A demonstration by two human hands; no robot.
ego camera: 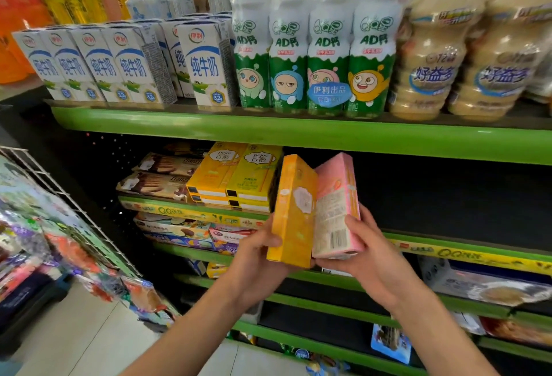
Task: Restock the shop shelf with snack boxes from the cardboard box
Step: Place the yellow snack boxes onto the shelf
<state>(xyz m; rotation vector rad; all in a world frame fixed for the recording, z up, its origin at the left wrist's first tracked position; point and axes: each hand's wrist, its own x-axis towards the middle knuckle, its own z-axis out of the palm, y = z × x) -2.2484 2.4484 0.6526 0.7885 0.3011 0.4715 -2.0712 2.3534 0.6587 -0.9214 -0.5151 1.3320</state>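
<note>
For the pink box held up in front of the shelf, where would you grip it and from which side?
Grip the pink box at its lower end, coming from below on the right, as the right hand does. It stands nearly upright and is narrow, so thumb and fingers span its broad faces. The orange box in the left hand blocks its left side.

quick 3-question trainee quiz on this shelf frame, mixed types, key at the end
1. True or false: the left hand holds the orange box.
2. Which box does the right hand hold? A) pink B) green C) blue
3. Fill in: the yellow boxes already on the shelf lie to the ___ of the held boxes.

Key: 1 true; 2 A, the pink box; 3 left.
</note>
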